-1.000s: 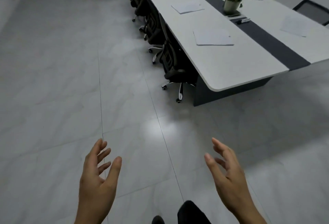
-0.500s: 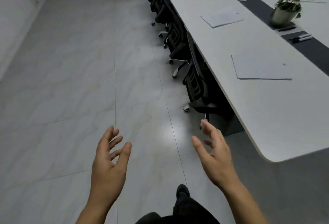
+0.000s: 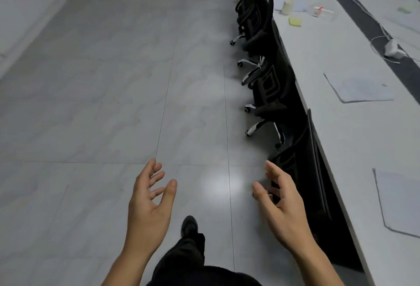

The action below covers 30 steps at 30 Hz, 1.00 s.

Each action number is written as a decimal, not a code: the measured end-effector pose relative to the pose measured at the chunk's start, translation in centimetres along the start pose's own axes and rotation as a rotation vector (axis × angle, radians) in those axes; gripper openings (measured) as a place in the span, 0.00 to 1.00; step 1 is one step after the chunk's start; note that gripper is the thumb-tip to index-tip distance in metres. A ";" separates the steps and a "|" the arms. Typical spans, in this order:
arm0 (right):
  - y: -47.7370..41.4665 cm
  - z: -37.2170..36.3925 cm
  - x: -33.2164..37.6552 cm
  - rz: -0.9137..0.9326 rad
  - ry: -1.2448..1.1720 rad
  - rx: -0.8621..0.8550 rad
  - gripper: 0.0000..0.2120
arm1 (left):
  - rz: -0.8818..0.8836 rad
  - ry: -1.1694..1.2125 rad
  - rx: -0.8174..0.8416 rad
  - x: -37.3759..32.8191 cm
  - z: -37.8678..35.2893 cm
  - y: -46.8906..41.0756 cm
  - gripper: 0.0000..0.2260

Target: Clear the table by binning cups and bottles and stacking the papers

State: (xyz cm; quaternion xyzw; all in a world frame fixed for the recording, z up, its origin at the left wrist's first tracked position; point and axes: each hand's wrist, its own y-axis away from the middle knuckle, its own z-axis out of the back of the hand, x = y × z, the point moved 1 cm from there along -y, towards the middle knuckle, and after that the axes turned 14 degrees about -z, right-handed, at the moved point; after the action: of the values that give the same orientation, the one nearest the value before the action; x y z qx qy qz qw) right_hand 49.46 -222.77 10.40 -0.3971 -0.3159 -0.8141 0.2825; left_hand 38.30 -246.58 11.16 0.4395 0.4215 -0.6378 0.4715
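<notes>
A long white table (image 3: 336,140) runs along the right side. On it lie a sheet of paper (image 3: 400,203) near me and another paper (image 3: 361,90) further on. Far along the table stand a pale cup (image 3: 286,7), a clear plastic bottle (image 3: 319,10) lying beside it, and a yellow sticky pad (image 3: 295,22). My left hand (image 3: 148,203) and my right hand (image 3: 280,199) hang in front of me over the floor, both with relaxed spread fingers, holding nothing. Neither touches the table.
Black office chairs (image 3: 270,85) are tucked along the table's left edge, the nearest chair back (image 3: 302,185) just right of my right hand. A white cable and adapter (image 3: 391,49) lie on the table's dark centre strip. Tiled floor (image 3: 113,103) spreads to the left.
I have walked forward along the table's left side; the table and chairs now pass closer on my right. Both hands stay open and empty in front of me.
</notes>
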 end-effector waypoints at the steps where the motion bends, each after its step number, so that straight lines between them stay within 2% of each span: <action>1: -2.0 0.0 1.5 -0.015 -0.014 -0.016 0.28 | -0.016 -0.003 0.013 -0.4 -0.4 -3.3 0.24; 3: -6.3 0.2 4.5 -0.029 -0.036 -0.065 0.30 | -0.054 -0.004 0.053 -1.5 -1.4 -10.2 0.24; 8: -17.1 0.0 8.9 -0.058 -0.140 -0.189 0.27 | -0.138 -0.018 0.178 -2.7 -6.3 -25.4 0.25; 14: -34.3 -3.2 10.1 -0.159 -0.187 -0.236 0.25 | -0.119 -0.067 0.301 1.4 -15.4 -41.7 0.25; 18: -47.8 -3.3 14.8 -0.158 -0.189 -0.196 0.26 | -0.077 -0.088 0.298 1.1 -20.1 -53.2 0.26; 24: -66.3 -0.8 25.7 -0.008 -0.112 -0.145 0.27 | -0.125 -0.072 0.191 -1.7 -24.7 -70.7 0.26; 27: -74.3 0.0 28.2 0.003 -0.117 -0.147 0.26 | -0.114 -0.072 0.176 -0.9 -28.3 -77.7 0.25; 30: -82.2 -0.2 28.1 -0.056 -0.112 -0.167 0.25 | -0.081 -0.084 0.237 1.5 -33.6 -84.3 0.25</action>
State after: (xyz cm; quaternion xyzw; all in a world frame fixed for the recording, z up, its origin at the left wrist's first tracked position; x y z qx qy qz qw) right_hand -23.85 -176.10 9.66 -0.4552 -0.2732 -0.8216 0.2076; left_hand -38.40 -198.03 11.43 0.4477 0.3406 -0.7196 0.4071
